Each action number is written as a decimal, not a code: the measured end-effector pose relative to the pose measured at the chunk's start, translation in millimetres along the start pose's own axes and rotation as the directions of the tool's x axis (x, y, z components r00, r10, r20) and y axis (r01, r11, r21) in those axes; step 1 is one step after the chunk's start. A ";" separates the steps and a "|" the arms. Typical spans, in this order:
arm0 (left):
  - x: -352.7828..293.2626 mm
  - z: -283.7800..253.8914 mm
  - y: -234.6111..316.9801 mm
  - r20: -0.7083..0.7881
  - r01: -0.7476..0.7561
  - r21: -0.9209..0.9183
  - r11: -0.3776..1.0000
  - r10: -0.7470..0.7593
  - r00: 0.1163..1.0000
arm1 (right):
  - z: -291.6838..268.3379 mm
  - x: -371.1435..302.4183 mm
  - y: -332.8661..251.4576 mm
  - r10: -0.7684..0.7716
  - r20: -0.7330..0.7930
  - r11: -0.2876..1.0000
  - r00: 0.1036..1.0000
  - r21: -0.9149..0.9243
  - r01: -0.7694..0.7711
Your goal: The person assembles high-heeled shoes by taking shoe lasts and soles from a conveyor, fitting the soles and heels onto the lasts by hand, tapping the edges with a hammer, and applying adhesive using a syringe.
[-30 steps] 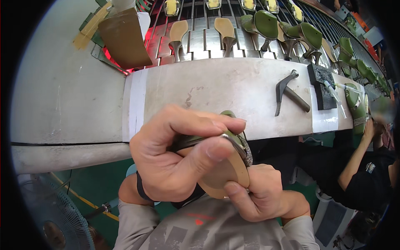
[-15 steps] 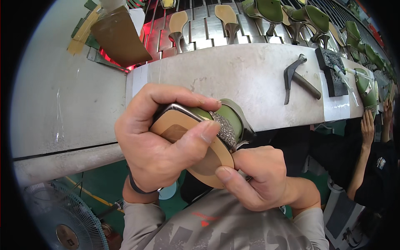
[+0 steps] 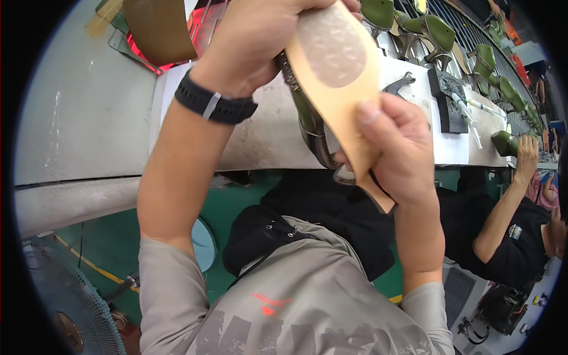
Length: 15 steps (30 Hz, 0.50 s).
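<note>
Evidently, the largest thing is a long, pale grey worktable (image 3: 89, 118) with a rounded front edge. To its right sits a person in a black short-sleeved shirt (image 3: 518, 236), one hand touching a green shoe. At the lower left stands a round, wire-caged fan (image 3: 89, 307). The high-heeled shoe with a tan sole and green upper (image 3: 340, 106) is held up in the air near the table's front edge, sole facing the camera; a translucent, dimpled oval covers its forepart. The left hand (image 3: 260, 41) clasps it by the toe end, while the right hand (image 3: 405, 148) grips its narrow rear part, thumb pressed on the sole. Behind the right hand, a dark metal hammer (image 3: 399, 86) is partly hidden, near a black, rough-surfaced block (image 3: 448, 100). Slim white syringes (image 3: 467, 115) lie just beside that block.
</note>
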<state>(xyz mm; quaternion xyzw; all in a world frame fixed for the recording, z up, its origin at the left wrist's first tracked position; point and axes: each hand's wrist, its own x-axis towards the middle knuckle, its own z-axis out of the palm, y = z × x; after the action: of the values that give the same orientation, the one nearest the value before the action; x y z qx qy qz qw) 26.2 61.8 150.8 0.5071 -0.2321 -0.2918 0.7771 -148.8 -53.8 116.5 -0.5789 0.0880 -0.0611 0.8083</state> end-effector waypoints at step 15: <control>19.8 -2.1 -11.7 0.228 -0.091 0.040 0.995 0.080 0.970 | -12.8 4.4 15.7 -0.059 -0.003 0.996 0.998 0.063 0.059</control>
<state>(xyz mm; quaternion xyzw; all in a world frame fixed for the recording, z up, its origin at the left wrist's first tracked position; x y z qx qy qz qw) 39.4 45.8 140.6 0.4794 -0.3478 -0.3079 0.7446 -147.4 -61.4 97.3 -0.5552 0.0693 -0.0878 0.8241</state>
